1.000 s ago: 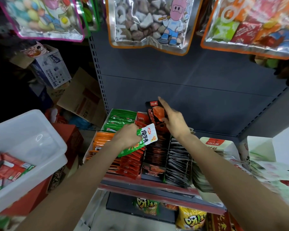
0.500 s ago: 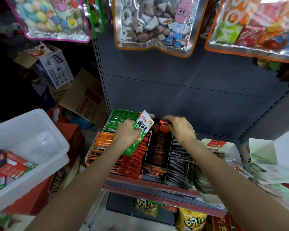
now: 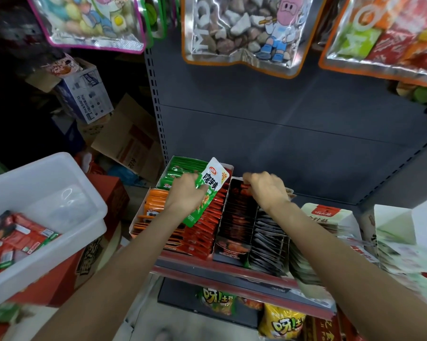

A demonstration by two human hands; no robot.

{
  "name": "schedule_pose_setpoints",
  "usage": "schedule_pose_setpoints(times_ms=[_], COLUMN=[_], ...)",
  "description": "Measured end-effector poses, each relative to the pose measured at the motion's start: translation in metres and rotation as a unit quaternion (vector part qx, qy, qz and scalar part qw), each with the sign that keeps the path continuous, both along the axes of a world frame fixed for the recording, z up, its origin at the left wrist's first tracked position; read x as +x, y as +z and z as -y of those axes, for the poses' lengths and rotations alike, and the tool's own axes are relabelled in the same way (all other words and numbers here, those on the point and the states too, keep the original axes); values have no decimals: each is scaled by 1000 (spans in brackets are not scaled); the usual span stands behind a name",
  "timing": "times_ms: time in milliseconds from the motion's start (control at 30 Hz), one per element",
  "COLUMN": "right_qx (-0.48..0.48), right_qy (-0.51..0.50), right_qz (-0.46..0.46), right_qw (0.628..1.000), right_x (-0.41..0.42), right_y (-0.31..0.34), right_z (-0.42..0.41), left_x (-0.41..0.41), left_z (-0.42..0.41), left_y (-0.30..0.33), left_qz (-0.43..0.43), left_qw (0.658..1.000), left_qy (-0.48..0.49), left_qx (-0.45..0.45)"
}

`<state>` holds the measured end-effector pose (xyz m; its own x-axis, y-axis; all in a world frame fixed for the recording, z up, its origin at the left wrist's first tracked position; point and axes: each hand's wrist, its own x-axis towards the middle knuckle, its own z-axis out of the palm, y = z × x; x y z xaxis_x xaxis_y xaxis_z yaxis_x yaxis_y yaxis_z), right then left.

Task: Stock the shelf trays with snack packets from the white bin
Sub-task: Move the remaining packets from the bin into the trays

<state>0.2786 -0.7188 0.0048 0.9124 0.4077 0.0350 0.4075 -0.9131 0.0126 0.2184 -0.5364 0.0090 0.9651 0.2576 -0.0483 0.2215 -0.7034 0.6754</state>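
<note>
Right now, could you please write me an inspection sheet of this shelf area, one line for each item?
Surface: shelf carries trays packed with snack packets.
Job's things: green packet held over the red packets; white bin holds more packets at its near end.
Clutter: cardboard boxes heaped on the floor at left.
Hands: left hand grips the green packet; right hand curls over the back of the dark packets.
Cables: nothing seen.
Surroundings: big snack bags hang above.

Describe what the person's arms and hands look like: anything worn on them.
Both forearms are bare all the way to the frame edge; no sleeves show. The left hand and right hand wear no gloves, and no watch, bracelet or ring is visible on either.
</note>
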Motion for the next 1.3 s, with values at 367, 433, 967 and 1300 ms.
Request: schedule_pose_setpoints(times_ms=[367,433,967,1300], right_qx=[-91,-65,598,568], right_qy=[-6,-11,-164,-194], right_qz=[-29,-55,-30,161], right_qw=[995,996,784,783], right_x=[-1,2,-10,-18], right_y=[-5,-6,51,42], right_z=[-17,-12,102,116], left_x=[0,-3,43,37], left_z=[-1,0,90,101], left_y=[2,6,-10,-33], left_qz=[4,3,31,1], left_qw=[999,999,988,941], left_qy=[-7,-20,-146,-318], left_qx=[-40,-47,-46,117])
